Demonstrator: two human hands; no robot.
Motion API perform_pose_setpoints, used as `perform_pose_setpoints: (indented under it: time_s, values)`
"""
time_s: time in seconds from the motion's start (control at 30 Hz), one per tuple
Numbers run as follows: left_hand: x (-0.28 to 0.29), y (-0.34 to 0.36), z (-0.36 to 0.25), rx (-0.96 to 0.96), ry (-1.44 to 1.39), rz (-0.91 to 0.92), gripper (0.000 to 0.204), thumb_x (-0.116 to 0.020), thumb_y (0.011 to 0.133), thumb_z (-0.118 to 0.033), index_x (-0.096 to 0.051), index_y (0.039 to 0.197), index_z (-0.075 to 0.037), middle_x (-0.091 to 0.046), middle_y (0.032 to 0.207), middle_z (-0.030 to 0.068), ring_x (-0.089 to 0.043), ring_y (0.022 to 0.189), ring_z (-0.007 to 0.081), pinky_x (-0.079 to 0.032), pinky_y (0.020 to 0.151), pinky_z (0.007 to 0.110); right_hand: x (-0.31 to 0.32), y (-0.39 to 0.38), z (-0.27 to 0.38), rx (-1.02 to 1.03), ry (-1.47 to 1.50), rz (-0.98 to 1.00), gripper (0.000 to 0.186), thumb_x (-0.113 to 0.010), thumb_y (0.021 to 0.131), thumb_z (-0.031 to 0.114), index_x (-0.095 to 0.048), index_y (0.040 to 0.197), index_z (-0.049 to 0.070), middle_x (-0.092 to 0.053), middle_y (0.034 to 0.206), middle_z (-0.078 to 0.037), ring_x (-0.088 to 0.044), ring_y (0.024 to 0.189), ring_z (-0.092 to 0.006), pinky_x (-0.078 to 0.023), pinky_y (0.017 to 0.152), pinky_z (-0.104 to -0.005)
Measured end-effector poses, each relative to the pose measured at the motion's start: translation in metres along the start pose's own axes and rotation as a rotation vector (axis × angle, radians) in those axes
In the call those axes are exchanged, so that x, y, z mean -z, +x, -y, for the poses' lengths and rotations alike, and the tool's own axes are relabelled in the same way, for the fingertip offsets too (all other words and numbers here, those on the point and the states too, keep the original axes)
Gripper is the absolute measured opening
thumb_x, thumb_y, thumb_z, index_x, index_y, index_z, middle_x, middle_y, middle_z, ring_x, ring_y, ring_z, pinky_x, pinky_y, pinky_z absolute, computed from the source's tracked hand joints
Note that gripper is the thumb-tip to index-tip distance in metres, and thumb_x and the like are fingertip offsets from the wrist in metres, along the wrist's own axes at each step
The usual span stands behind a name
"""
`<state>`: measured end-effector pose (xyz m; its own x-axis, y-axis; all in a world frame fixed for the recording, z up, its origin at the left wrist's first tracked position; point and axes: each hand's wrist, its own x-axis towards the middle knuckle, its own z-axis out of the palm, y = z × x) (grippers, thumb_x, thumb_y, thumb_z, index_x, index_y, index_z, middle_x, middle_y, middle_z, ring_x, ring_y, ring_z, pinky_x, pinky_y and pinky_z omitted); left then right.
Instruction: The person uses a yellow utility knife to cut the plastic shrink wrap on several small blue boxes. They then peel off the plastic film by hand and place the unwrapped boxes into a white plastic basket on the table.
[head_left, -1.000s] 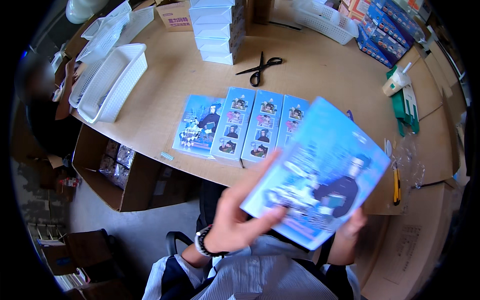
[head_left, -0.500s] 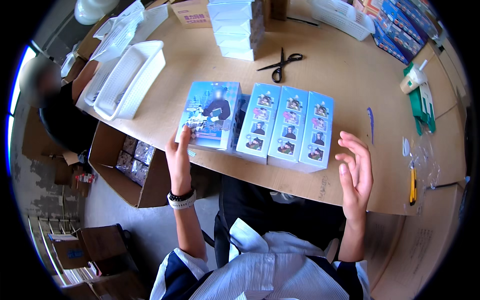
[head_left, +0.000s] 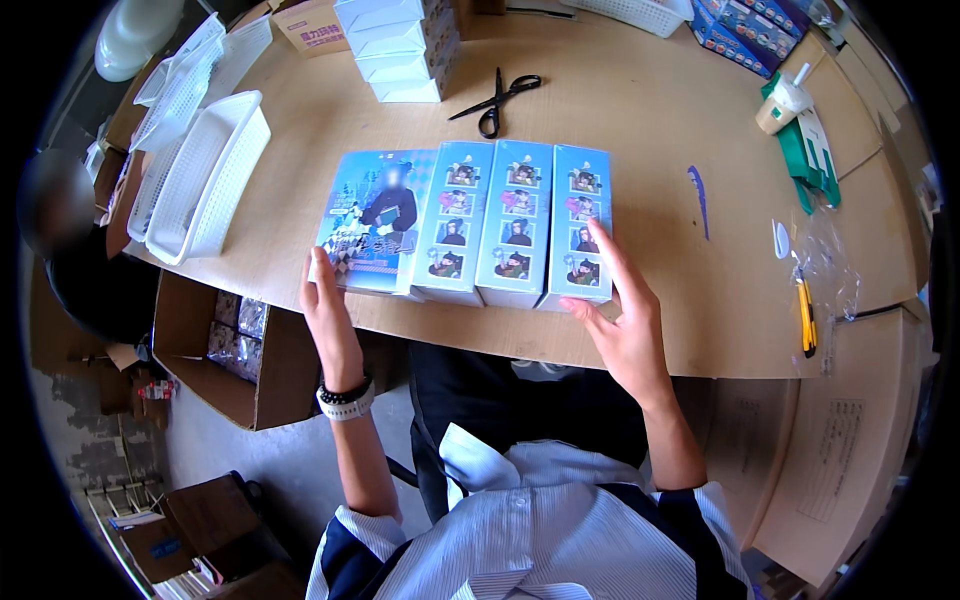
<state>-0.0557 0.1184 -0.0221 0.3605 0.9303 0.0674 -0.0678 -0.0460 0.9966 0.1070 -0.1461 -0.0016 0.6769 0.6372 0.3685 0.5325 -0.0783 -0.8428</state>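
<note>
A row of blue printed boxes (head_left: 516, 210) lies near the table's front edge: one shows a character cover (head_left: 372, 225) at the left, and three standing beside it show small pictures. My left hand (head_left: 328, 310) is at the left box's lower left corner, fingers extended and touching it. My right hand (head_left: 625, 325) rests against the rightmost box (head_left: 578, 170), fingers spread, thumb near its bottom edge. Black scissors (head_left: 496, 103) lie behind the row.
White stacked boxes (head_left: 398, 50) stand behind; white baskets (head_left: 205, 180) sit left, by a person in black (head_left: 90, 290). A drink cup (head_left: 775, 110), green object (head_left: 815, 165), purple strip (head_left: 700, 200) and yellow cutter (head_left: 805, 315) lie right. An open carton (head_left: 185, 350) stands below.
The cover box, held tilted in both hands earlier, was set down at the row's left. The row now sits closer together, and my right hand has moved onto the rightmost box.
</note>
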Motion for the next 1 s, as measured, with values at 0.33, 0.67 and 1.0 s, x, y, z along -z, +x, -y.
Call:
perform_pose_setpoints:
  time_s: [0.33, 0.67, 1.0]
  values:
    - [-0.043, -0.101, -0.075, -0.478, 0.193, 0.600, 0.050, -0.063, 0.095, -0.020, -0.048, 0.138, 0.002, -0.050, 0.142, 0.0212, -0.050, 0.132, 0.0317, -0.046, 0.104, 0.044, 0.050, -0.050, -0.005, 0.086, -0.006, -0.130, 0.078, -0.078, 0.077, -0.007, -0.046, 0.148, 0.005, -0.044, 0.152, -0.022, -0.054, 0.132, -0.0318, -0.052, 0.103, -0.0401]
    - [-0.160, -0.131, -0.083, -0.368, -0.020, 0.861, 0.064, -0.076, 0.087, -0.008, -0.041, 0.139, 0.000, -0.036, 0.151, 0.0231, -0.038, 0.143, 0.0395, -0.051, 0.103, 0.046, 0.071, -0.087, -0.006, 0.269, 0.056, 0.039, 0.091, -0.085, 0.076, 0.004, -0.037, 0.153, 0.013, -0.019, 0.160, -0.031, -0.026, 0.148, -0.0455, -0.034, 0.114, -0.0543]
    - [-0.160, -0.153, -0.087, -0.997, 0.484, 0.730, 0.040, -0.086, 0.072, -0.012, -0.067, 0.106, -0.006, -0.063, 0.124, 0.0137, -0.054, 0.127, 0.0412, -0.053, 0.093, 0.046, 0.048, -0.065, -0.002, 0.193, -0.137, -0.311, 0.102, -0.085, 0.075, 0.013, -0.021, 0.153, 0.002, -0.036, 0.151, -0.031, -0.045, 0.135, -0.0475, -0.046, 0.106, -0.0504]
